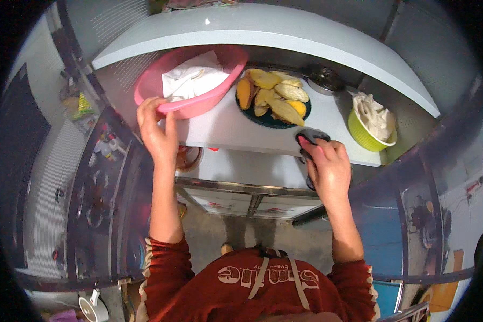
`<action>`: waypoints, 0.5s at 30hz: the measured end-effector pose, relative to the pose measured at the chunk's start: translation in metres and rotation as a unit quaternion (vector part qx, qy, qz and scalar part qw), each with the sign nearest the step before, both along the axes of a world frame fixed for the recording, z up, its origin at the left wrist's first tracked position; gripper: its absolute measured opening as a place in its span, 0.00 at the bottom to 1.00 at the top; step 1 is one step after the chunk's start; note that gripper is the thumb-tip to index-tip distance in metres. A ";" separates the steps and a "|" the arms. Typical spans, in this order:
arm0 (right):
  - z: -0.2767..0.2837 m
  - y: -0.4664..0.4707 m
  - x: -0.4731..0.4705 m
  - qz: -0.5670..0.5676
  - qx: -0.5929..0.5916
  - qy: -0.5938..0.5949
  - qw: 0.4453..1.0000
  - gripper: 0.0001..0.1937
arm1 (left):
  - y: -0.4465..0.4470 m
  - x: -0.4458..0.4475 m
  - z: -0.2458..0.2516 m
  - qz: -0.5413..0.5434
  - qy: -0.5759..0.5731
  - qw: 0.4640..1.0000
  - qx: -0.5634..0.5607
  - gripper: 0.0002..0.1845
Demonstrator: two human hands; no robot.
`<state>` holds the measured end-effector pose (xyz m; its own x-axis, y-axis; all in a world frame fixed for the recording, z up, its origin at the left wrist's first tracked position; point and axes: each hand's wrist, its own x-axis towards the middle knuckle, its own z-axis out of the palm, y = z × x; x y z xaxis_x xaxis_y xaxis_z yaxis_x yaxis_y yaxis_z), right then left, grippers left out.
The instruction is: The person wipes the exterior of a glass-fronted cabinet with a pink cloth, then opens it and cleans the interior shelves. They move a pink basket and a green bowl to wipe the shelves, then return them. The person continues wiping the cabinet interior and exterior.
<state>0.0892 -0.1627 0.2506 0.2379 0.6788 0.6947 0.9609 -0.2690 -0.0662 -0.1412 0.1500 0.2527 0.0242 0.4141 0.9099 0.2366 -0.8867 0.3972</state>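
My left hand (159, 128) grips the near rim of a pink plastic basin (203, 105) at the left of a white cabinet shelf (213, 133). White cloth or paper (195, 80) lies inside the basin. In my right hand (329, 167) is a dark grey cloth (314, 134) with a pink patch, held at the shelf's front edge. Between my hands, farther back, a dark plate (261, 120) bears several yellow and orange slices (283, 110), perhaps sweet potato. The cloth is close to the plate's near right side.
A green basket (364, 135) holding a whitish bag (373, 116) stands at the shelf's right end. Metal containers (325, 80) sit behind the plate. An upper shelf (265, 24) overhangs the back. Open glass doors (100, 193) flank me. A lower shelf holds a reddish-brown jar (188, 157).
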 end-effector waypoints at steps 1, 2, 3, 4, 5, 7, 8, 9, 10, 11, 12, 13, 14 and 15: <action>0.001 -0.001 -0.001 0.010 -0.010 0.000 1.000 0.21 | -0.002 0.002 0.001 -0.014 -0.010 0.999 -0.039 0.22; 0.003 -0.003 0.001 0.025 -0.029 0.001 0.999 0.22 | -0.010 0.003 -0.003 0.003 -0.020 0.999 -0.029 0.27; 0.006 -0.007 0.006 0.012 -0.010 0.000 1.000 0.22 | -0.021 0.002 -0.009 -0.004 -0.041 0.997 -0.063 0.31; 0.011 -0.013 0.014 0.003 0.003 0.004 1.000 0.22 | -0.032 0.002 -0.013 0.052 -0.027 0.998 -0.008 0.33; 0.015 -0.016 0.022 -0.010 0.027 0.015 0.999 0.22 | -0.044 0.001 -0.019 0.090 -0.023 0.996 0.012 0.35; 0.016 -0.019 0.035 -0.088 0.048 -0.018 0.995 0.25 | -0.074 0.007 -0.034 0.077 0.000 0.996 0.044 0.32; 0.013 -0.015 0.040 -0.100 0.026 -0.036 0.994 0.25 | -0.086 0.013 -0.041 0.002 0.002 0.997 0.074 0.31; 0.009 -0.010 0.044 -0.109 -0.006 -0.075 0.991 0.25 | -0.099 0.019 -0.047 -0.041 0.036 0.996 0.077 0.29; 0.007 -0.002 0.053 -0.086 -0.060 -0.042 0.994 0.23 | -0.111 0.025 -0.051 -0.081 0.061 0.991 0.085 0.28; 0.004 0.006 0.060 -0.086 -0.063 -0.037 0.994 0.22 | -0.123 0.031 -0.054 -0.145 0.074 0.984 0.074 0.28; 0.002 0.012 0.070 -0.088 -0.082 -0.026 0.992 0.22 | -0.133 0.038 -0.055 -0.216 0.078 0.971 0.068 0.29; 0.002 0.020 0.082 -0.101 -0.104 -0.011 0.989 0.21 | -0.140 0.047 -0.054 -0.244 0.091 0.963 0.061 0.28; 0.000 0.029 0.092 -0.099 -0.101 -0.017 0.990 0.19 | -0.147 0.051 -0.051 -0.280 0.101 0.953 0.058 0.28; -0.001 0.038 0.103 -0.096 -0.098 -0.043 0.990 0.17 | -0.155 0.054 -0.048 -0.323 0.105 0.939 0.056 0.28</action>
